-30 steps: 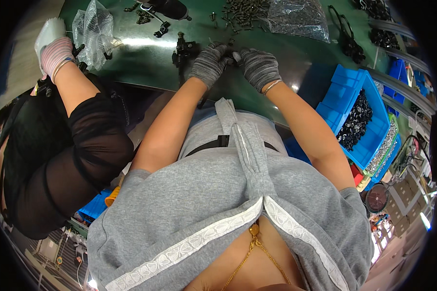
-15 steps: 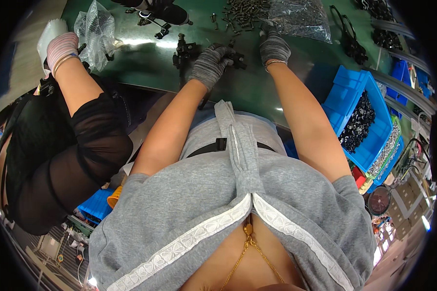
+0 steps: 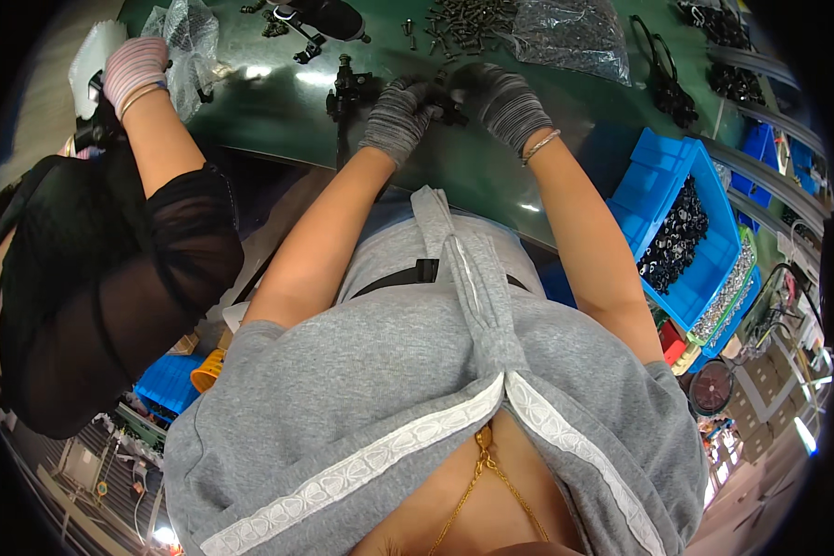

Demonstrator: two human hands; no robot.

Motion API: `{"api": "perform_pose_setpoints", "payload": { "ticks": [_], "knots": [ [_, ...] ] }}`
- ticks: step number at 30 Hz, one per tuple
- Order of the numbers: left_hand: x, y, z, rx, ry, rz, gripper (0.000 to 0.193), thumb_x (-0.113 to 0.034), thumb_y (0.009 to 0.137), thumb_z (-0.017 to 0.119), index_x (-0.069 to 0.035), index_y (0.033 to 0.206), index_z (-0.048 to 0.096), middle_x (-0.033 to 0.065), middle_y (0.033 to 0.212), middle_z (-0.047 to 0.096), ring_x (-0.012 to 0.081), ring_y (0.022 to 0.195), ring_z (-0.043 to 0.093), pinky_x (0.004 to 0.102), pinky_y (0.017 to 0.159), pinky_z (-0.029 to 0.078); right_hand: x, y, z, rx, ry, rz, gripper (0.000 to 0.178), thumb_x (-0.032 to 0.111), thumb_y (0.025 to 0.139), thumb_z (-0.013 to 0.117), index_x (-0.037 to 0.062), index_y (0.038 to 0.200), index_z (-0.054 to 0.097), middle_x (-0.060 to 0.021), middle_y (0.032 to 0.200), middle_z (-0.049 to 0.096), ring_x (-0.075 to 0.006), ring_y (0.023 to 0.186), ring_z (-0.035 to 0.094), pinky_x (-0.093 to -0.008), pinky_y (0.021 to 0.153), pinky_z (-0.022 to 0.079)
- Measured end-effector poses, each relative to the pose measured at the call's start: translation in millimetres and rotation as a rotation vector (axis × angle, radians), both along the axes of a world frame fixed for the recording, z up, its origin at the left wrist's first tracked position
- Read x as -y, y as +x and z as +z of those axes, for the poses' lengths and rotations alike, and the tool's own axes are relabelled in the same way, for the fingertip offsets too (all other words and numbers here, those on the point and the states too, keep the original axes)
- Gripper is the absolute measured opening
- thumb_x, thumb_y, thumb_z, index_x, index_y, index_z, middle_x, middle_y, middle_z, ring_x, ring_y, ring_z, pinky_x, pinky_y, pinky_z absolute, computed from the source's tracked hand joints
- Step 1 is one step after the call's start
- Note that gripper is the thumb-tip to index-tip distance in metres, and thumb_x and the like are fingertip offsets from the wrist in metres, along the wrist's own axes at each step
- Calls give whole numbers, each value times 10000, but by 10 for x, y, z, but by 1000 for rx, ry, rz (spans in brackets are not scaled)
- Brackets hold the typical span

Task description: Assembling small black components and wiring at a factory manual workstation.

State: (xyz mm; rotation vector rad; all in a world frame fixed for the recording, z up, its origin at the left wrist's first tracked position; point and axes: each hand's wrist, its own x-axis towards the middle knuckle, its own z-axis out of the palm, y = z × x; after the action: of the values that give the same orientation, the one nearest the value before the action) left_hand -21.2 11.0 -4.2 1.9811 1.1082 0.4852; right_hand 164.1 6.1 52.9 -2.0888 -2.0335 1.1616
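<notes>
Both my hands wear grey striped knit gloves over the green table (image 3: pixel 278 134). My left hand (image 3: pixel 397 122) is closed round a black metal bracket (image 3: pixel 451 109), whose end sticks out past the fingers. Close against that end, my right hand (image 3: pixel 510 109) has its fingers pinched together; anything between them is too dark and blurred to make out. Just left of my left hand stands a similar black clamp-like part (image 3: pixel 346 91). Beyond my hands lies a loose pile of dark screws (image 3: pixel 468 26), beside a clear plastic bag (image 3: pixel 574 42) filled with more small dark pieces.
A co-worker's gloved hand (image 3: pixel 135 74) is at the left, by bubble wrap (image 3: pixel 190 46). A black part with a padded end (image 3: pixel 329 18) lies at the back. On the right are black cables (image 3: pixel 667 88) and a blue bin (image 3: pixel 635 176) of small black pieces.
My right hand has come from the edge of the screw pile back to the bracket in my left hand. The co-worker's hand has shifted slightly up and right.
</notes>
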Motion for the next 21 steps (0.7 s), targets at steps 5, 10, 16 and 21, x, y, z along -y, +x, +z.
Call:
{"api": "perform_pose_setpoints", "payload": {
  "ticks": [5, 10, 16, 21],
  "knots": [
    [25, 45, -24, -1, -19, 71, 368, -62, 724, 764, -45, 1082, 678, 176, 1151, 620, 337, 1015, 629, 389, 873, 535, 177, -79, -139, 32, 242, 135, 297, 337, 888, 614, 151, 1105, 694, -121, 1057, 682, -285, 1007, 641, -400, 906, 497],
    [12, 14, 27, -61, 67, 40, 374, -171, 811, 740, -23, 1145, 660, 168, 1188, 613, 321, 1000, 637, 369, 865, 527, 172, -178, -10, 214, 293, 264, 288, 357, 886, 612, 165, 1083, 697, -112, 1036, 656, -273, 1037, 610, -403, 912, 486],
    [-45, 1, 2, -49, -356, -25, 344, -180, 824, 726, -36, 1131, 666, 137, 982, 695, 281, 885, 665, 363, 811, 527, 132, -112, -3, 225, 250, 230, 294, 351, 875, 632, 173, 1100, 692, -104, 1049, 655, -276, 1055, 607, -396, 930, 478],
    [-45, -29, -262, 24, -137, -40, 362, -201, 855, 677, -64, 1188, 639, 117, 1015, 707, 278, 903, 669, 367, 831, 522, 10, -246, 324, 308, 117, 340, 298, 343, 878, 634, 181, 1122, 690, -103, 1077, 656, -282, 1063, 612, -403, 930, 481]
  ]
}}
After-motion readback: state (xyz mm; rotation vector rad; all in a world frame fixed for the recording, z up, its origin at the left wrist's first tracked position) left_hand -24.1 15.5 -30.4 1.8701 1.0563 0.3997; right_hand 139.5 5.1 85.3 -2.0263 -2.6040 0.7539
